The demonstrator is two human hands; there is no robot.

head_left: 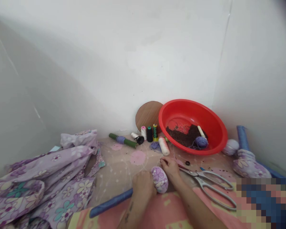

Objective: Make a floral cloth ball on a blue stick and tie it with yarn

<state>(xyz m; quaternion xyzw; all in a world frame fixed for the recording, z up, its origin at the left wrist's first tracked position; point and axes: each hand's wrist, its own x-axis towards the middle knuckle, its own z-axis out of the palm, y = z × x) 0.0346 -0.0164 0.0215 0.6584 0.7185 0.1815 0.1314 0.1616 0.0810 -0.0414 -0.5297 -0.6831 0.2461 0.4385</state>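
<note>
My left hand [143, 184] is wrapped round the neck of a stick with a padded floral head. Its blue cloth-covered handle [111, 202] sticks out to the left, and the rounded purple-and-white floral head [160, 179] shows on the right of the fist. Just beyond that head, my right hand [171, 167] is closed with thumb and fingertips together; what lies between them is too small to make out. Large metal scissors [205, 178] lie close to my right forearm, their blades partly behind the right hand.
A red basin [193, 108] leans at the back right, holding dark crumbly material and purple yarn [201, 142]. Thread spools [149, 134] stand before a brown round board [147, 116]. Floral fabric [69, 178] is heaped left; a similar padded stick [251, 167] lies right.
</note>
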